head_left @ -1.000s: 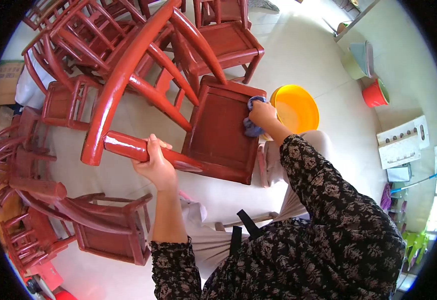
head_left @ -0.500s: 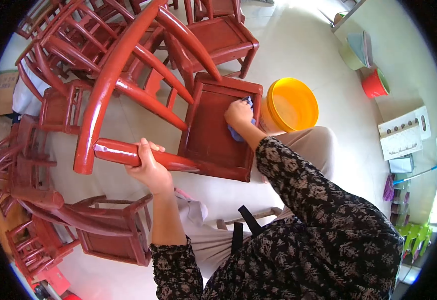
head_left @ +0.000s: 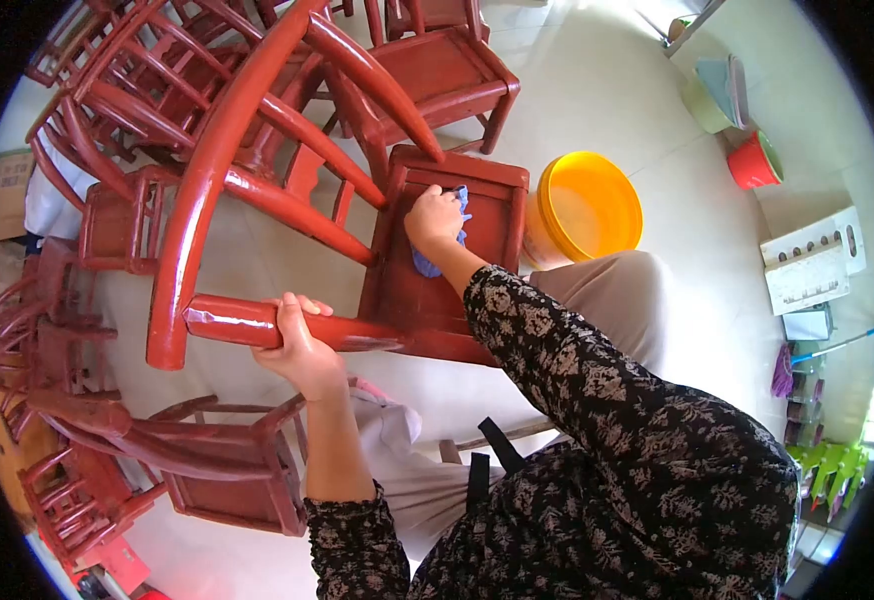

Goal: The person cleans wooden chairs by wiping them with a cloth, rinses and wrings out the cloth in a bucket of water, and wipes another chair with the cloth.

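A reddish-brown wooden chair (head_left: 477,240) stands in front of me, its glossy backrest reaching toward the upper left. My left hand (head_left: 300,345) is wrapped around one of the backrest's posts, near its joint with the thick top rail. On the chair's seat, my right hand (head_left: 434,218) presses a bunched blue cloth (head_left: 425,264) against the panel, near the backrest side. Part of the cloth is hidden under the fingers. A yellow bucket (head_left: 597,205) stands on the floor just right of the seat, close to my knee.
Several similar red chairs crowd the upper left, and another chair (head_left: 232,465) stands at lower left. Along the right wall are a red pot (head_left: 754,162), a white holed rack (head_left: 810,262) and a purple mop head (head_left: 782,371). A cardboard box (head_left: 4,190) sits at far left.
My right hand has slid the blue cloth across the seat to the left, toward the backrest. My left hand keeps its hold on the post.
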Motion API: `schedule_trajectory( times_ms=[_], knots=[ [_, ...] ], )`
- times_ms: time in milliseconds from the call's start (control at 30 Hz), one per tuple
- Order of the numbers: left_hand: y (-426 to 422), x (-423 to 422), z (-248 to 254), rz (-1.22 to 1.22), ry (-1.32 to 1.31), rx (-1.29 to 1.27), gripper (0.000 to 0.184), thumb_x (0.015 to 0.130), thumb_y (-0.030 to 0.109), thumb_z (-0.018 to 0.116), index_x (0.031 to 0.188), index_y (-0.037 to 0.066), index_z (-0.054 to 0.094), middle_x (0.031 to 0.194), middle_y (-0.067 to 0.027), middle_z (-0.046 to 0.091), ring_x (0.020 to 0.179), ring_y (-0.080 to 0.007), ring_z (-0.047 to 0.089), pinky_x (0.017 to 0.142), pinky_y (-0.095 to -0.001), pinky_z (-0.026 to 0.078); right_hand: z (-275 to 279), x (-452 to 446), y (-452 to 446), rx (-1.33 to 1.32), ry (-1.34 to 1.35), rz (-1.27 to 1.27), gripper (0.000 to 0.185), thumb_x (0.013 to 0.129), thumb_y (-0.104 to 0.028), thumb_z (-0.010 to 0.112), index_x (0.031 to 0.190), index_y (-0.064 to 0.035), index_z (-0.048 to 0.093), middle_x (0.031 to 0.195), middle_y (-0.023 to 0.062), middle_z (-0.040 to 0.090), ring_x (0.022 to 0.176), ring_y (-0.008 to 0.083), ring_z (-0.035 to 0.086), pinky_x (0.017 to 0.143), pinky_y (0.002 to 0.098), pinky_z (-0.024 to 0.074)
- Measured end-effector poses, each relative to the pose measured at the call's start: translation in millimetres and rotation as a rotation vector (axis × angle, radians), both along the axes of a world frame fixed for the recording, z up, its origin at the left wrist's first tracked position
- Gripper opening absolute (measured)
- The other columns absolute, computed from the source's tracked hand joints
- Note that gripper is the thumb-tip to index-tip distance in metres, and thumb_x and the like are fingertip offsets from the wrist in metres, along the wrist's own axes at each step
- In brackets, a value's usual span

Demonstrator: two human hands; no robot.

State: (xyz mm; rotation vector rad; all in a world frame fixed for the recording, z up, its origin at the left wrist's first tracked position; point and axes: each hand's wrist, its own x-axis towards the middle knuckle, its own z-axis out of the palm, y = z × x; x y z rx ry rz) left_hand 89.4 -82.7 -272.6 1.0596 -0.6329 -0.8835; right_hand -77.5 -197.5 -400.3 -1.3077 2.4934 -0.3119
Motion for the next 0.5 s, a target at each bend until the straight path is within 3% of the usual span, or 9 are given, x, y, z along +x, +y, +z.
schedule_trajectory(
  times_ms=[133, 200, 233, 400, 500],
  knots=[
    [1, -1, 1, 0.012, -0.033, -0.002, 0.005, 0.081, 0.000, 0.049, 0.080, -0.001, 0.045, 0.061, -0.0074, 0.049, 0.054, -0.0186, 0.050, 0.058, -0.0317, 0.042, -2, 10, -7, 0.032, -0.016, 0.068, 0.035, 0.077, -0.017, 0.057, 0.104, 0.0028, 0.050, 0.112, 0.0265, 0.051, 0.105, 0.0367, 0.053, 0.087, 0.0412, 0.0457],
    [1, -2, 2, 0.017, -0.042, -0.004, 0.005, 0.081, 0.000, 0.049, 0.079, -0.001, 0.045, 0.061, -0.0073, 0.049, 0.054, -0.0185, 0.050, 0.058, -0.0315, 0.042, -4, 26, -11, -0.090, -0.068, 0.163, 0.036, 0.076, -0.016, 0.057, 0.105, 0.0040, 0.049, 0.113, 0.0275, 0.050, 0.105, 0.0379, 0.053, 0.087, 0.0404, 0.0462],
    [1, -2, 2, 0.024, -0.051, 0.004, 0.005, 0.081, 0.000, 0.049, 0.079, -0.001, 0.044, 0.061, -0.0072, 0.048, 0.054, -0.0186, 0.050, 0.057, -0.0316, 0.042, -1, 32, -14, -0.072, -0.112, 0.174, 0.030, 0.081, -0.016, 0.053, 0.105, 0.0012, 0.049, 0.110, 0.0222, 0.053, 0.105, 0.0348, 0.053, 0.083, 0.0397, 0.0480],
    [1, -3, 3, 0.024, -0.061, -0.003, 0.010, 0.081, 0.007, 0.052, 0.074, 0.003, 0.046, 0.061, -0.0049, 0.048, 0.054, -0.0178, 0.048, 0.056, -0.0317, 0.042, -2, 27, -10, -0.062, -0.194, 0.162, 0.033, 0.078, -0.013, 0.055, 0.107, 0.0002, 0.047, 0.113, 0.0193, 0.052, 0.109, 0.0347, 0.050, 0.084, 0.0415, 0.0473],
    [3, -3, 2, 0.018, -0.079, 0.009, 0.011, 0.080, 0.007, 0.051, 0.072, 0.003, 0.045, 0.061, -0.0051, 0.048, 0.054, -0.0178, 0.048, 0.056, -0.0319, 0.042, -17, 13, -5, -0.249, -0.221, 0.308, 0.039, 0.075, -0.013, 0.056, 0.109, 0.0027, 0.046, 0.111, 0.0206, 0.054, 0.108, 0.0353, 0.051, 0.086, 0.0414, 0.0456]
  ],
)
